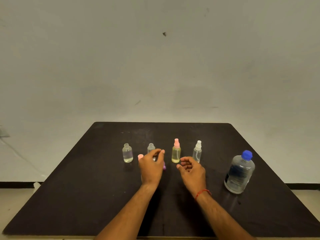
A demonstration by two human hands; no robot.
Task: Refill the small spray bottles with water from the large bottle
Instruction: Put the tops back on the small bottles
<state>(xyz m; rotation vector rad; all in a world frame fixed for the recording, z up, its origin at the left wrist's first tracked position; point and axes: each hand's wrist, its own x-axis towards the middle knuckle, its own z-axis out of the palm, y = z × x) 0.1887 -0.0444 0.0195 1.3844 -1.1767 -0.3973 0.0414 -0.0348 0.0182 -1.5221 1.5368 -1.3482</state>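
A dark table stands against a pale wall. At its right side is the large bottle, clear, upright, its blue cap on and pointing up. It has a dark label whose writing is too blurred to read.

The left hand hovers in front of the second bottle, fingers curled forward; I cannot tell whether it grips anything. The right hand hangs loosely curled and holds nothing, with a red thread round its wrist.

Four small bottles stand upright in a row across the middle of the table. The first bottle and the second have open necks. The pink-top bottle looks yellowish, and the white-top bottle is clear. A pink cap shows just left of the left hand, and a purple piece shows at that hand's right edge.
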